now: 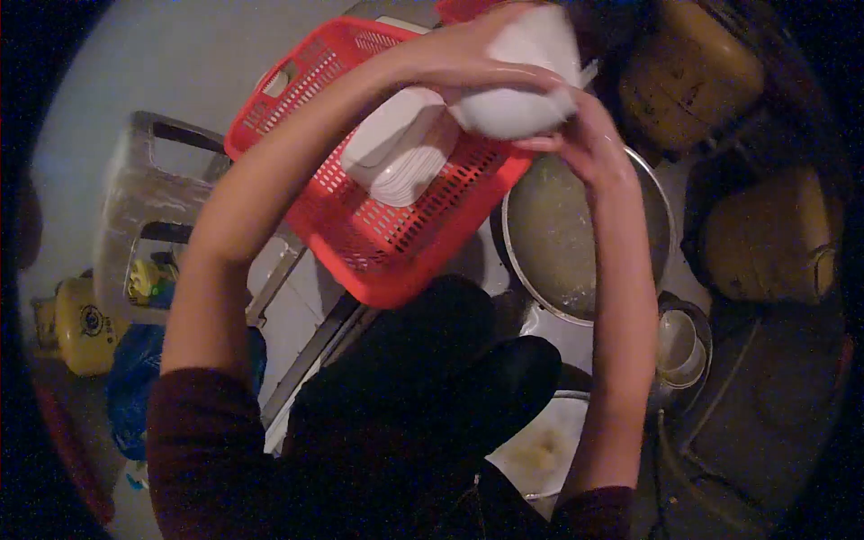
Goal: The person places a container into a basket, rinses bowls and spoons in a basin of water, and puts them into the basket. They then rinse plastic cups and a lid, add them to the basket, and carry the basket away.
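Observation:
Both hands are up over the far right end of a red plastic basket (396,283), gripping white bowls (517,112) blurred by motion. My left hand (463,49) reaches across from the left, its fingers lying over the bowls. From the right, my right hand (585,135) curls round their lower side. Inside the basket, below my left forearm, several white dishes (405,162) lean together, one with a ribbed side. A round metal-rimmed basin (549,234) of cloudy water stands below my right hand.
A worn plastic stool (121,207) stands left, near a yellow container (85,324) and a blue bag (135,387). Small bowls or cups (679,346) sit in a pot right of the basin. Brown jars (765,234) line the right. A white basin (544,450) lies by my knees.

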Available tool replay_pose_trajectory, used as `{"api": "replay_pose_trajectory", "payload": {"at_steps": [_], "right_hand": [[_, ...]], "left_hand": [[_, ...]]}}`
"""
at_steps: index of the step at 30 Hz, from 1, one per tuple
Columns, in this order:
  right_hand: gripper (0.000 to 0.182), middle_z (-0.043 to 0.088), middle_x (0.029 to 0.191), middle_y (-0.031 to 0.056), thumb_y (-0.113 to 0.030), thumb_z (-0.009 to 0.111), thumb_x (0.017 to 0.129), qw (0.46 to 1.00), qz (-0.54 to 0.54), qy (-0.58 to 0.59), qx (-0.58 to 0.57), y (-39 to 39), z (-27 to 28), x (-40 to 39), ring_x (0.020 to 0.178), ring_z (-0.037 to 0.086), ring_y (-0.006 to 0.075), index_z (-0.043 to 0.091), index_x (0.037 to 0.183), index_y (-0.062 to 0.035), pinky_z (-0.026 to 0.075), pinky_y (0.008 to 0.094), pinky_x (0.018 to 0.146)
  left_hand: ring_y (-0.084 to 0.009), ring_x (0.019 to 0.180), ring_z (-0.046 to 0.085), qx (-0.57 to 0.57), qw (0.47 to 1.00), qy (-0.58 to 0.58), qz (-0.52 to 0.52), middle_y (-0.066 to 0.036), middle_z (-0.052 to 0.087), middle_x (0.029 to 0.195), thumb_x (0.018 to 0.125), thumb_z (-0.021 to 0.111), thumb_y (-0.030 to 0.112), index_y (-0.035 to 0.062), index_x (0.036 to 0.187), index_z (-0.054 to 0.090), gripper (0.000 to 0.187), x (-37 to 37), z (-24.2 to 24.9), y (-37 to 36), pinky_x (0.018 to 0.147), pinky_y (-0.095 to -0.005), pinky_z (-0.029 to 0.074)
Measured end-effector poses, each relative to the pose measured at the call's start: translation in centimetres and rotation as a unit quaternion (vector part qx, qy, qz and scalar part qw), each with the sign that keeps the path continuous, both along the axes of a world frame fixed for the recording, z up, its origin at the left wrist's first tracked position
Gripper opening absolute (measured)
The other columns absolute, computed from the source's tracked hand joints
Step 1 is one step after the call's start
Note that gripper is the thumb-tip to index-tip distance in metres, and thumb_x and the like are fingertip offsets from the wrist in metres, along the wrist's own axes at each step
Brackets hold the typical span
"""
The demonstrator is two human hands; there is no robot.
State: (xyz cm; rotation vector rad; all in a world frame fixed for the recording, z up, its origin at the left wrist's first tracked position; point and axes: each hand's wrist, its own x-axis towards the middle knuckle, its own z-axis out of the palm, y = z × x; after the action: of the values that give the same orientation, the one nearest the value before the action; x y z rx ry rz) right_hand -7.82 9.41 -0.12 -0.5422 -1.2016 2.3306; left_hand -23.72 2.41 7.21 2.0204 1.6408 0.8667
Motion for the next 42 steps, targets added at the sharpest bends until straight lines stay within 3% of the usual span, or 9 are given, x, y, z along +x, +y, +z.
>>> {"api": "replay_pose_trajectory", "payload": {"at_steps": [6, 12, 19, 26, 31, 35, 38, 41, 42], "right_hand": [[0.036, 0.056, 0.081, 0.0184, -0.029, 0.041, 0.078, 0.908, 0.134, -0.349, 0.190, -1.8, -2.5, -9.2, 0.062, 0.059, 0.0306, 0.048, 0.100, -0.0006, 0.050, 0.0388, 0.042], [0.034, 0.058, 0.076, 0.0158, -0.026, 0.046, 0.072, 0.836, 0.293, -0.399, 0.239, 0.3, -10.7, -12.6, 0.056, 0.058, 0.0298, 0.052, 0.094, -0.0008, 0.050, 0.0386, 0.041], [0.034, 0.058, 0.095, 0.0133, -0.026, 0.053, 0.063, 0.693, 0.247, -0.517, 0.438, 0.8, -12.9, -12.9, 0.084, 0.057, 0.0222, 0.060, 0.089, -0.0053, 0.043, 0.0333, 0.076], [0.026, 0.056, 0.075, 0.0074, -0.024, 0.048, 0.066, 0.712, 0.367, -0.465, 0.377, 2.2, -12.8, -11.7, 0.062, 0.050, 0.0156, 0.058, 0.081, -0.0055, 0.042, 0.0300, 0.058], [0.027, 0.061, 0.087, 0.0120, -0.022, 0.064, 0.057, 0.524, 0.365, -0.429, 0.638, 1.0, -11.0, -10.0, 0.076, 0.060, 0.0223, 0.064, 0.080, -0.0069, 0.047, 0.0314, 0.068], [0.026, 0.062, 0.085, 0.0110, -0.015, 0.064, 0.052, 0.616, 0.315, -0.449, 0.566, 0.3, -11.4, -9.6, 0.072, 0.060, 0.0234, 0.065, 0.077, -0.0061, 0.048, 0.0318, 0.064], [0.023, 0.062, 0.084, 0.0105, -0.012, 0.059, 0.058, 0.584, 0.280, -0.470, 0.600, 0.4, -14.0, -9.3, 0.072, 0.061, 0.0237, 0.065, 0.079, -0.0071, 0.048, 0.0325, 0.062], [0.008, 0.055, 0.058, 0.0024, -0.013, 0.056, 0.061, 0.711, 0.199, -0.136, 0.661, 1.7, -15.9, -7.6, 0.052, 0.053, 0.0130, 0.061, 0.066, -0.0095, 0.041, 0.0265, 0.043], [0.008, 0.057, 0.062, 0.0034, -0.014, 0.055, 0.064, 0.551, 0.193, -0.199, 0.787, 0.6, -15.2, -7.7, 0.057, 0.056, 0.0149, 0.061, 0.068, -0.0094, 0.043, 0.0265, 0.046]], "left_hand": [[-0.0217, 0.091, 0.053, -0.299, 0.801, -0.467, 0.227, -0.010, 0.053, 0.104, 0.077, 0.042, 0.053, 0.0071, 0.113, 0.043, 0.058, -6.2, -11.5, -5.1, 0.077, -0.0329, 0.043], [-0.0240, 0.085, 0.056, -0.412, 0.604, -0.680, 0.052, -0.009, 0.054, 0.103, 0.074, 0.034, 0.062, 0.0119, 0.112, 0.044, 0.063, -6.1, -20.2, -5.6, 0.070, -0.0410, 0.046], [-0.0230, 0.090, 0.055, -0.443, 0.612, -0.640, 0.142, -0.011, 0.054, 0.104, 0.073, 0.042, 0.061, 0.0082, 0.113, 0.045, 0.066, -6.8, -23.0, -6.0, 0.078, -0.0376, 0.045], [-0.0204, 0.091, 0.056, -0.458, 0.729, -0.487, 0.146, -0.009, 0.051, 0.108, 0.070, 0.042, 0.065, 0.0124, 0.119, 0.039, 0.073, -6.1, -22.5, -5.8, 0.072, -0.0364, 0.048], [-0.0151, 0.082, 0.057, -0.428, 0.801, -0.405, 0.101, -0.007, 0.052, 0.105, 0.080, 0.039, 0.052, 0.0098, 0.122, 0.035, 0.060, -7.8, -25.0, -6.8, 0.064, -0.0336, 0.049], [-0.0129, 0.076, 0.056, -0.563, 0.692, -0.448, 0.059, -0.006, 0.051, 0.104, 0.084, 0.035, 0.047, 0.0083, 0.124, 0.032, 0.055, -8.1, -23.5, -7.0, 0.062, -0.0291, 0.048], [-0.0112, 0.082, 0.052, -0.510, 0.817, -0.261, 0.064, -0.005, 0.050, 0.105, 0.083, 0.036, 0.050, 0.0081, 0.125, 0.031, 0.059, -6.4, -19.1, -7.8, 0.065, -0.0248, 0.044], [-0.0094, 0.092, 0.045, -0.542, 0.822, -0.156, 0.084, -0.004, 0.048, 0.107, 0.081, 0.039, 0.051, 0.0086, 0.127, 0.028, 0.063, -7.3, -20.1, -7.3, 0.070, -0.0225, 0.040], [-0.0098, 0.096, 0.043, -0.572, 0.806, -0.141, 0.060, -0.004, 0.048, 0.108, 0.081, 0.041, 0.050, 0.0078, 0.126, 0.030, 0.063, -7.2, -19.2, -7.3, 0.073, -0.0233, 0.039]]}}
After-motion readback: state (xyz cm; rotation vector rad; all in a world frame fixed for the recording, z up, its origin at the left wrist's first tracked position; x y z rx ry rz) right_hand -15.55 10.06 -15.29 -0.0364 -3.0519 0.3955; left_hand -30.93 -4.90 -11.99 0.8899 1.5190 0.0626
